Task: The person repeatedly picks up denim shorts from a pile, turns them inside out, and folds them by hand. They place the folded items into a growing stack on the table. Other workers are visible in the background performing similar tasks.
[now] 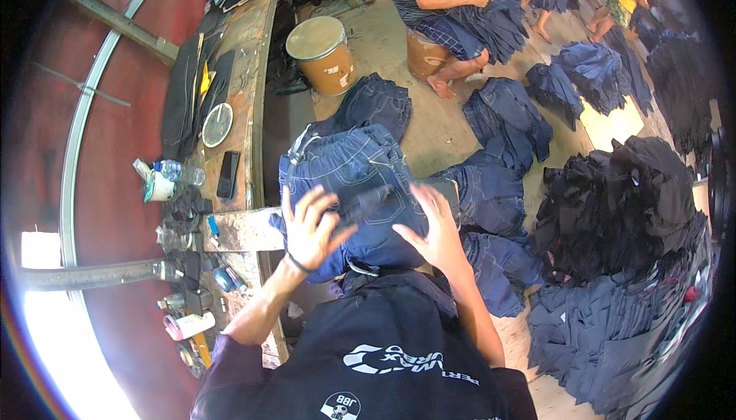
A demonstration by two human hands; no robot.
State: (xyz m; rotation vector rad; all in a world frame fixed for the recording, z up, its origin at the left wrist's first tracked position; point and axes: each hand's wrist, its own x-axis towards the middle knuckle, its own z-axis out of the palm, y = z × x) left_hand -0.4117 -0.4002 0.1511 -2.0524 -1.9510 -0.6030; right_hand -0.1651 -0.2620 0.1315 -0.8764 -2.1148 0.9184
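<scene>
Blue denim jeans point(337, 158) lie folded in front of me, with pale stitching and a back pocket showing. Over their left part is my left hand point(310, 230), fingers spread and nothing seen in them; a dark band circles its wrist. My right hand point(431, 228) is at the right side of the denim, thumb apart from its stretched fingers. Between the two hands is a small dark elongated thing point(369, 204), smeared by motion; I cannot tell its kind, and neither hand visibly grips it. Whether the hands touch the cloth is unclear.
A wooden bench point(257, 106) on the left holds a phone point(228, 175), a round dish point(218, 125) and a plastic bottle point(180, 172). Denim piles point(491, 198) and black garment stacks point(613, 205) cover the right. Beyond stands a brown drum point(326, 63); a seated person point(441, 21) handles dark cloth.
</scene>
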